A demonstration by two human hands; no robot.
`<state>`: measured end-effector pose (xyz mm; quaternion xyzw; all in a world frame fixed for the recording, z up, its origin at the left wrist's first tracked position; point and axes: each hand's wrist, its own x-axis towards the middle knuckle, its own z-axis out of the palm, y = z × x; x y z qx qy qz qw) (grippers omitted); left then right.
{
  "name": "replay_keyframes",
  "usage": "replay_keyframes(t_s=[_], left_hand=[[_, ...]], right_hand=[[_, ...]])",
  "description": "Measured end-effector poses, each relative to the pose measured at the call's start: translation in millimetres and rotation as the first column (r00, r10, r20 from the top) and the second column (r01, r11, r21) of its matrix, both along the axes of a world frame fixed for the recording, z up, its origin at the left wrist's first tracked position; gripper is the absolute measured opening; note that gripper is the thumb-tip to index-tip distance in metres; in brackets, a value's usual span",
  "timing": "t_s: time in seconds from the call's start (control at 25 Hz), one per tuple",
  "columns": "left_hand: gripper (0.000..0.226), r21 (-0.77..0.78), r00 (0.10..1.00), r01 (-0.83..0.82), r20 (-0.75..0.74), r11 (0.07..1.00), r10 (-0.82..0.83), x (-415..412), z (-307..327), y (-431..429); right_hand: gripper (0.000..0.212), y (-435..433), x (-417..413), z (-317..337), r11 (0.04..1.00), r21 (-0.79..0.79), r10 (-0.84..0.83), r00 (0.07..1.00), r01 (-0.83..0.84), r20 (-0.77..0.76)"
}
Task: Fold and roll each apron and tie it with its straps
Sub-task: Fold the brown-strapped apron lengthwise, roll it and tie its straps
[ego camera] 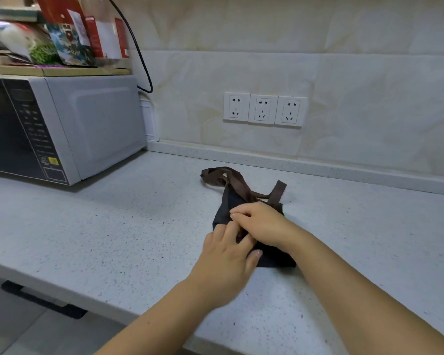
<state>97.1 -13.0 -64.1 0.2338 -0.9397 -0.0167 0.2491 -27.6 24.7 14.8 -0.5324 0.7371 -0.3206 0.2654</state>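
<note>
A dark navy apron [273, 257], folded into a small compact bundle, lies on the speckled white countertop [128, 226]. Its brown straps [231, 180] trail from the far end towards the wall, one looped, one short end sticking up. My right hand [260, 221] lies across the top of the bundle with its fingers curled over the cloth. My left hand [228, 260] rests on the bundle's near left side, fingers bent onto the fabric and thumb pressed against it. Both hands hide the middle of the bundle.
A white microwave [62, 126] stands at the left, with a shelf of packets and boxes [62, 34] above it. Three wall sockets [264, 108] sit on the tiled backsplash. A black cable [141, 60] hangs beside the microwave. The counter's front edge runs at lower left.
</note>
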Motion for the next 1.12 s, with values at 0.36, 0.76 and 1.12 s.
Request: replay_keyframes(t_s=[0.36,0.76,1.12], left_hand=[[0.051,-0.018,0.980,-0.174,-0.102,0.985,0.172,-1,-9,9],[0.052,-0.065,0.920,-0.379,0.078,0.923,0.384,0,-9,14],[0.052,-0.058,0.928,-0.361,0.076,0.931,0.365,0,-11,13]], right_hand=[[0.034,3,-17,-1,0.952,-0.032,-0.304,0.923,0.306,-0.237],[0.032,-7,-42,-11,0.938,0.218,-0.197,0.934,0.268,-0.299],[0.027,-14,-45,-21,0.915,0.238,-0.231,0.907,0.325,-0.353]])
